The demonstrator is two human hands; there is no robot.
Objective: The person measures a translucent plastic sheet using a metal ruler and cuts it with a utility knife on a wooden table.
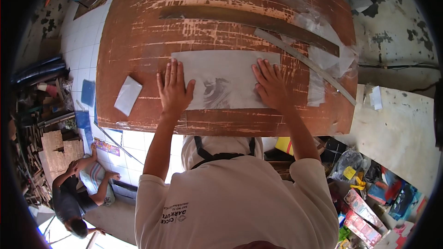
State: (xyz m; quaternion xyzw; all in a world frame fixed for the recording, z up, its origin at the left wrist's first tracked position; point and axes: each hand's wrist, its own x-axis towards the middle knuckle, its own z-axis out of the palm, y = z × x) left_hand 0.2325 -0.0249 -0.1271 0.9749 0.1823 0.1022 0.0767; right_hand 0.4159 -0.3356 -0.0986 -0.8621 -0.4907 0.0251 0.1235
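Left hand [174, 90] and right hand [273, 85] palm-down, fingers outstretched, at opposite ends of greyish sheet [221, 67], near middle of tabletop's [124, 32] front edge. Small pale piece [128, 95] toward front-left corner. Beyond sheet, long dark strip [251, 21]; thin metal bar [302, 58] slants to right edge, beside clear plastic [316, 91].

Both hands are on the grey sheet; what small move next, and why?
Perhaps sweep the right hand inward over the grey sheet: a dark, streaky patch shows near its middle, while the left hand lies at the opposite edge and could steady it.
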